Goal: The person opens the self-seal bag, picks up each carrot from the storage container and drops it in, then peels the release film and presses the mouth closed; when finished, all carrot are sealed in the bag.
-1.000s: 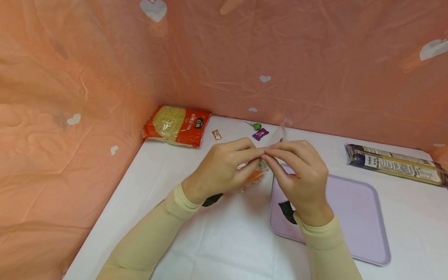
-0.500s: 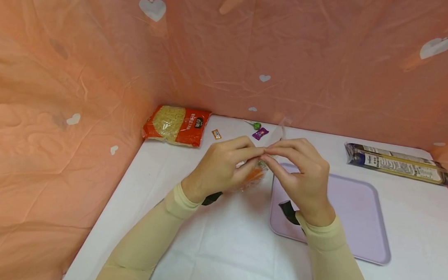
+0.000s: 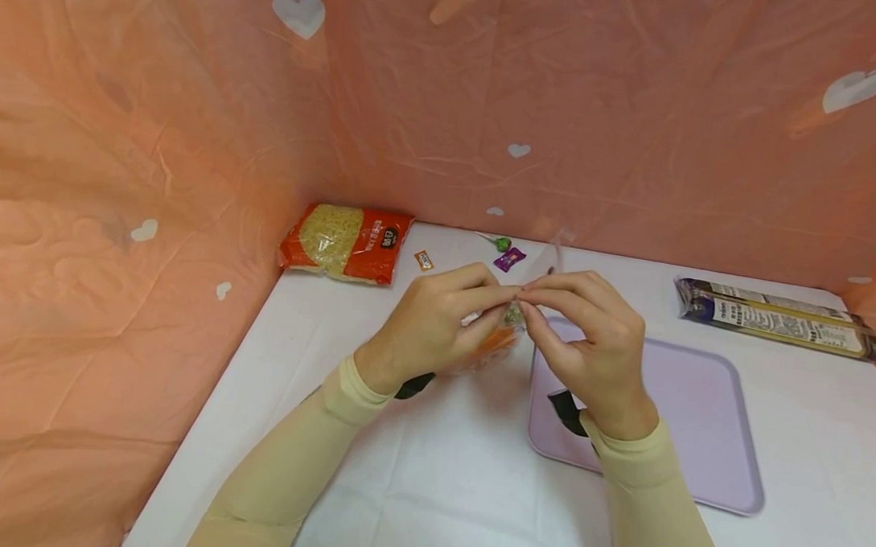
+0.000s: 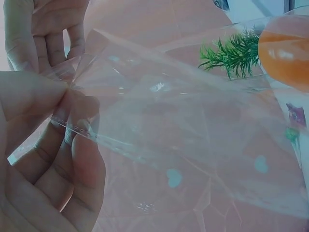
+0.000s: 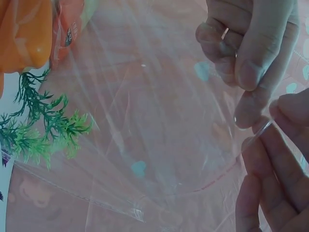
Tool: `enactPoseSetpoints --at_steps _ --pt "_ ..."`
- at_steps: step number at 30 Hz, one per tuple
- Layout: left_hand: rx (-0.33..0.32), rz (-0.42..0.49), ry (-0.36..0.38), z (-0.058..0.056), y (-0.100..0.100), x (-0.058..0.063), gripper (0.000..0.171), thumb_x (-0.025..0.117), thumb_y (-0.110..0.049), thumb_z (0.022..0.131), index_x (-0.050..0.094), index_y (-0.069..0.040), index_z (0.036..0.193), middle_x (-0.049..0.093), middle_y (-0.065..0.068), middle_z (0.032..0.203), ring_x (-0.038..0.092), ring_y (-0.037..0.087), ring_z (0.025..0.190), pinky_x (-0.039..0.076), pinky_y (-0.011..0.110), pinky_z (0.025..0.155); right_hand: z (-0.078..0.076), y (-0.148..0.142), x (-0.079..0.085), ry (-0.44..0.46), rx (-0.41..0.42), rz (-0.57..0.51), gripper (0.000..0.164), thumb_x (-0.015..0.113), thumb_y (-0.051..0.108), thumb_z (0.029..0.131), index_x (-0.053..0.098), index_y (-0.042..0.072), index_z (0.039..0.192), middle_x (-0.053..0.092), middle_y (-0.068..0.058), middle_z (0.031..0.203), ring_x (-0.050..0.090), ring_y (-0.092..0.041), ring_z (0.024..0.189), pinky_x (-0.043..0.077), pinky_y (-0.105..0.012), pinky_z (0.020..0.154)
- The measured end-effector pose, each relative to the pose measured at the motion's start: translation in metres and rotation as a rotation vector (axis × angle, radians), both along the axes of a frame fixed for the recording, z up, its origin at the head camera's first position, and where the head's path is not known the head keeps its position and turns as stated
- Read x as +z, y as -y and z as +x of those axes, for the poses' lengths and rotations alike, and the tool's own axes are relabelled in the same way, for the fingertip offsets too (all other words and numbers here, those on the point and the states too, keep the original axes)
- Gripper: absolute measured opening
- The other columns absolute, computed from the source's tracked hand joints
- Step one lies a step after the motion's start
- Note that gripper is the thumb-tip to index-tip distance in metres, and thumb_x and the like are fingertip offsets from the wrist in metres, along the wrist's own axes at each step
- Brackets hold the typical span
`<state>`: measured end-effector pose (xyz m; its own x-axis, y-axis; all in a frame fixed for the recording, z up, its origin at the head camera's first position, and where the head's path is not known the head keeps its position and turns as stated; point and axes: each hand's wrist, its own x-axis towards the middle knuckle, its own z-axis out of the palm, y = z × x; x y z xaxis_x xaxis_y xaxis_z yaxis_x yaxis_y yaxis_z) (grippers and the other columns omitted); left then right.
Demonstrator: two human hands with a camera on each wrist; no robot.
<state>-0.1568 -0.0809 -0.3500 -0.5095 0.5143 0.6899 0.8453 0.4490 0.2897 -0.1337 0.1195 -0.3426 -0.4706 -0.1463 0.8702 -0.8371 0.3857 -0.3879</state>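
A clear plastic zip bag (image 4: 145, 106) hangs stretched from the fingertips of both hands, above the white table. In it lies an orange carrot (image 3: 499, 338) with feathery green leaves (image 5: 46, 121). My left hand (image 3: 439, 322) pinches the bag's top edge between thumb and fingers. Tip to tip with it, my right hand (image 3: 595, 335) pinches the same edge from the other side. In the right wrist view a thin red line runs along the bag's mouth towards the fingers. The head view hides much of the bag behind the hands.
A pale purple tray (image 3: 694, 411) lies partly under the right forearm. Farther back are a red food packet (image 3: 348, 245), a small orange-wrapped sweet (image 3: 424, 260), a purple-wrapped sweet (image 3: 509, 260), a green lollipop (image 3: 502, 244) and a long dark packet (image 3: 780, 319). Orange cloth walls surround the table.
Both hands stay almost in place at the bag's edge. The right thumb has shifted slightly and the bag below has moved a little.
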Motion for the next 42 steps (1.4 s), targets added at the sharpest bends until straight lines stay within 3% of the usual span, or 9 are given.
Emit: enactPoseSetpoints --at_steps 7,10,16,25,42 --pt "0.016 -0.017 -0.024 0.000 -0.001 -0.001 0.022 0.066 -0.021 0.097 0.078 -0.014 0.114 0.065 -0.005 0.089 0.057 0.004 0.071 0.047 0.014 0.066 0.002 0.003 0.005 -0.023 0.003 0.006 0.011 0.080 -0.002 0.075 0.079 0.000 0.086 0.074 -0.014 0.087 0.067 -0.025 0.081 0.052 -0.020 0.084" --pt "0.017 -0.019 -0.027 0.000 -0.001 -0.001 0.022 0.065 -0.020 0.097 0.078 -0.014 0.114 0.065 -0.005 0.089 0.056 0.002 0.071 0.046 0.014 0.065 0.002 0.003 0.006 -0.033 0.006 0.012 0.008 0.079 0.000 0.078 0.079 0.000 0.086 0.074 -0.014 0.087 0.066 -0.026 0.081 0.051 -0.020 0.084" --pt "0.004 -0.028 -0.024 0.000 -0.001 -0.001 0.021 0.066 -0.019 0.097 0.078 -0.015 0.114 0.065 -0.006 0.089 0.054 0.002 0.070 0.045 0.014 0.064 0.000 -0.001 0.003 -0.042 0.034 0.043 0.010 0.076 0.009 0.087 0.078 -0.001 0.087 0.074 -0.014 0.089 0.066 -0.027 0.083 0.051 -0.022 0.086" --pt "-0.026 -0.051 -0.007 0.001 -0.001 -0.001 0.023 0.067 -0.019 0.096 0.077 -0.014 0.116 0.064 -0.005 0.089 0.055 0.003 0.069 0.044 0.013 0.062 -0.002 -0.008 0.002 -0.043 0.059 0.079 0.007 0.075 0.002 0.081 0.078 0.000 0.087 0.074 -0.012 0.088 0.067 -0.026 0.082 0.052 -0.023 0.086" --pt "-0.065 -0.036 0.000 0.002 -0.002 0.000 0.024 0.064 -0.020 0.099 0.076 -0.013 0.118 0.064 -0.006 0.090 0.053 0.001 0.069 0.043 0.011 0.063 -0.002 -0.010 0.001 -0.015 0.040 0.049 0.009 0.071 0.008 0.087 0.077 0.002 0.086 0.075 -0.010 0.087 0.068 -0.022 0.082 0.053 -0.021 0.087"
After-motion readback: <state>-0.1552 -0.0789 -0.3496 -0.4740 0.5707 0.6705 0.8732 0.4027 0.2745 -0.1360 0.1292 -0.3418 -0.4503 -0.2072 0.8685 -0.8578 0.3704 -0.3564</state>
